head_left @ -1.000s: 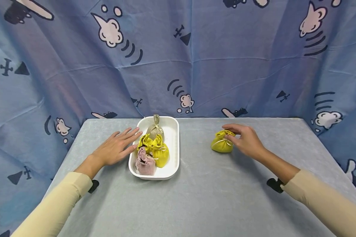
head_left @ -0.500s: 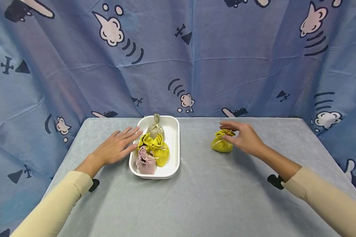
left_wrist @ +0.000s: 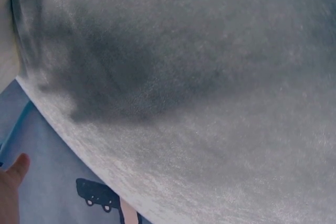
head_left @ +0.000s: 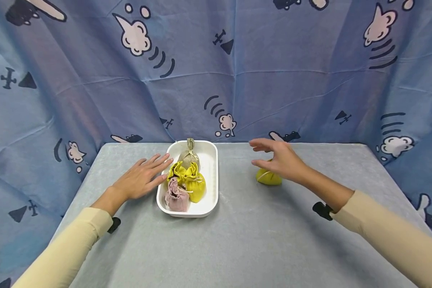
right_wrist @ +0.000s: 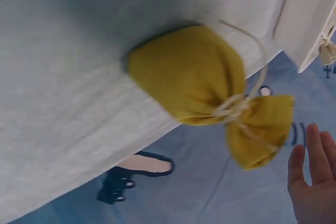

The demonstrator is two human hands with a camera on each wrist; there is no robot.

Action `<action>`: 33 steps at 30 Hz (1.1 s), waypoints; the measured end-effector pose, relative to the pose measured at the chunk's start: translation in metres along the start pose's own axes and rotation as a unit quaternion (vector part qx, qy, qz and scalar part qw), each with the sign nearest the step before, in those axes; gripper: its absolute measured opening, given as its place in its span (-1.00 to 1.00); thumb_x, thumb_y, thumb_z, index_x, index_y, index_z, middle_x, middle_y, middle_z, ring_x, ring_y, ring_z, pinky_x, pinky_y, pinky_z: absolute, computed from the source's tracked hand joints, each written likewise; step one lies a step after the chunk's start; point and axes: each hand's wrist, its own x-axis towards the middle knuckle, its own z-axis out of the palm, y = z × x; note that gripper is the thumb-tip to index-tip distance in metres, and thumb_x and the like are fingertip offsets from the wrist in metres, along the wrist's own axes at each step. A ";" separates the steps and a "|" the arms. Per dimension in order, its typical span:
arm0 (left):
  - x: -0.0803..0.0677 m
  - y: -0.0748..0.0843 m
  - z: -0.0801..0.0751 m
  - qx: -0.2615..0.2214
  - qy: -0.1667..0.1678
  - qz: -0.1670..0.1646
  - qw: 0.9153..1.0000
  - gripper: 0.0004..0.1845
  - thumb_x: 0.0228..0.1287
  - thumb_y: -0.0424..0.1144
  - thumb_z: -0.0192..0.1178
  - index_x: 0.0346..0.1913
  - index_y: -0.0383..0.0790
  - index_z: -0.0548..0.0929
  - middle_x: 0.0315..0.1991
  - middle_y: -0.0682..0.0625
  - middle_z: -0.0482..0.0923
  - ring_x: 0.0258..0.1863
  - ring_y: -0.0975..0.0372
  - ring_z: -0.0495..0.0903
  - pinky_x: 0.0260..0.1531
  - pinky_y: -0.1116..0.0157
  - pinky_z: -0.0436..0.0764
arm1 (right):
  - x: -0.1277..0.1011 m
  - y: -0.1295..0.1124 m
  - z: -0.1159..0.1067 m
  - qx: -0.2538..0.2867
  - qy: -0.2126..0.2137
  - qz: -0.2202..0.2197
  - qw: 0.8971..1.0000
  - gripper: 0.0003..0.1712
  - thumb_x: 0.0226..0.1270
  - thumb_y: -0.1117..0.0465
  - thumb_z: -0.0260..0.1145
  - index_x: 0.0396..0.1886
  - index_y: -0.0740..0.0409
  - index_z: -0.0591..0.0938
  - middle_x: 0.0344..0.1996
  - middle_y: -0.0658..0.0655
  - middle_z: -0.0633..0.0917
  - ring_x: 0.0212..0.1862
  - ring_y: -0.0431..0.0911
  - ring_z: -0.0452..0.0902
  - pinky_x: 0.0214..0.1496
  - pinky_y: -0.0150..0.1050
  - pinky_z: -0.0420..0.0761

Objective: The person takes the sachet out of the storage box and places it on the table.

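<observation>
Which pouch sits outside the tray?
The yellow pouch on the grey table, partly covered by the right hand in the head view; the others are in the white tray.

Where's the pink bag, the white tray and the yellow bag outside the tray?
Pink bag [head_left: 178, 200], head view, on its body.
White tray [head_left: 210, 160], head view, on its bare floor.
Yellow bag outside the tray [right_wrist: 190, 77], right wrist view, on its body.

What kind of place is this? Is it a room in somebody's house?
Maybe a little curtained-off work spot; I can't tell whether it's in a house. A blue patterned curtain hangs behind a gray table, where a white tray holds small cloth bags.
</observation>
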 end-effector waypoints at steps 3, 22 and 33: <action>0.000 0.000 0.000 0.002 0.001 0.000 1.000 -0.38 0.59 0.14 -0.21 0.59 0.04 0.13 0.59 0.02 -0.02 0.53 -0.06 0.03 0.37 -0.22 0.13 | 0.006 -0.012 0.004 0.006 -0.013 -0.007 1.000 -0.27 0.17 0.29 0.53 0.35 0.17 0.48 0.21 0.19 0.61 0.16 0.06 0.60 0.17 0.09 0.56; 0.000 -0.002 0.003 -0.003 0.010 0.003 1.000 -0.37 0.59 0.16 -0.23 0.58 0.03 0.15 0.59 -0.01 0.01 0.53 -0.08 0.05 0.34 -0.23 0.17 | 0.037 -0.060 0.053 0.058 -0.065 -0.067 0.994 -0.16 0.11 0.27 0.57 0.39 0.25 0.44 0.33 0.19 0.51 0.18 0.02 0.60 0.25 -0.05 0.53; 0.000 -0.003 0.004 -0.004 0.006 0.000 1.000 -0.37 0.59 0.15 -0.21 0.59 0.04 0.13 0.59 0.02 -0.02 0.54 -0.06 0.02 0.35 -0.22 0.16 | 0.045 -0.070 0.077 0.069 -0.092 -0.068 0.991 -0.18 0.13 0.25 0.56 0.39 0.22 0.44 0.32 0.16 0.53 0.20 0.02 0.59 0.29 -0.08 0.50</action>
